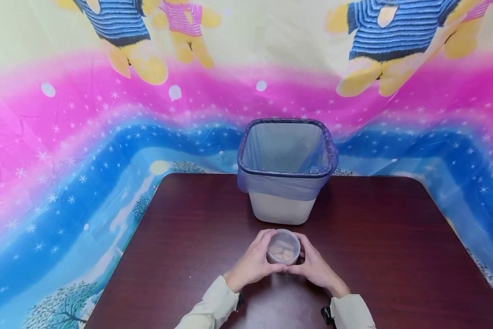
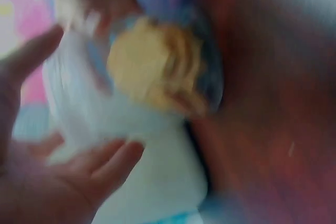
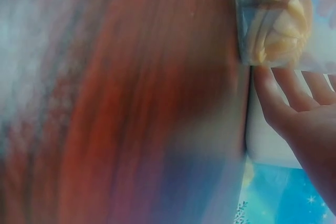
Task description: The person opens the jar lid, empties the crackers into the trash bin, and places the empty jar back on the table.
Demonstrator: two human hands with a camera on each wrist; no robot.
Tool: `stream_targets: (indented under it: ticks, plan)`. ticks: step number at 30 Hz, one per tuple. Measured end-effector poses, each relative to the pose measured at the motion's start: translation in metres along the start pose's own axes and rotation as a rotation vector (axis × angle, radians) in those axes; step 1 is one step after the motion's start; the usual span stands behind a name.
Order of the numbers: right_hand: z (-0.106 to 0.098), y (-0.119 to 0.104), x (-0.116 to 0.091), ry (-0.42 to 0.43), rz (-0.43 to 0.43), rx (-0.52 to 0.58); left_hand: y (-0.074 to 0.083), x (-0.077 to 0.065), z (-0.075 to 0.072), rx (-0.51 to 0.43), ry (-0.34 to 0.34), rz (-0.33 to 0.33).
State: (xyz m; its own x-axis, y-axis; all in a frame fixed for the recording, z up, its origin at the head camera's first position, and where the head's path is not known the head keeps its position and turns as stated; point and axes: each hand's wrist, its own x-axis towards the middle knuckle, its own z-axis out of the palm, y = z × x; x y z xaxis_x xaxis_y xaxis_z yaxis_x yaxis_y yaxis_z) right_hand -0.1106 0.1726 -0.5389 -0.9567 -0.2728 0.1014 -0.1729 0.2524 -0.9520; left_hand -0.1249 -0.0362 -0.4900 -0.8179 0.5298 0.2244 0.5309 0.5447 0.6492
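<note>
Between my two hands is a round clear plastic tub (image 1: pixel 284 238) with several pale yellow, flat pieces (image 3: pixel 283 27) inside. It is near the middle of the table, in front of the bin. My left hand (image 1: pixel 252 262) grips its left side, with the thumb at the near edge. Fingers of my right hand (image 1: pixel 315 267) curve round the right side, and that thumb meets the left one at the front. The left wrist view is blurred, but the yellow pieces (image 2: pixel 152 66) show through the tub wall.
A white bin (image 1: pixel 283 210) lined with a bluish-purple bag (image 1: pixel 279 183) stands just beyond the tub at the table's back edge. The dark reddish-brown table (image 1: pixel 180 237) has rounded far corners. A printed cloth (image 1: pixel 86 151) with bears and snowflakes hangs behind and around it.
</note>
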Motion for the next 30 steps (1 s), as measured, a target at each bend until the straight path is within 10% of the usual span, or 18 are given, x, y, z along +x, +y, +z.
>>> stream_targets:
  ticks: [12, 30]
  plan:
    - [0.0, -0.001, 0.0, -0.026, 0.011, 0.03, -0.019, 0.015, -0.026, -0.026, -0.207, 0.08]
    - [0.0, -0.003, 0.0, -0.054, 0.033, 0.066, -0.026, 0.023, -0.023, -0.096, -0.265, 0.08]
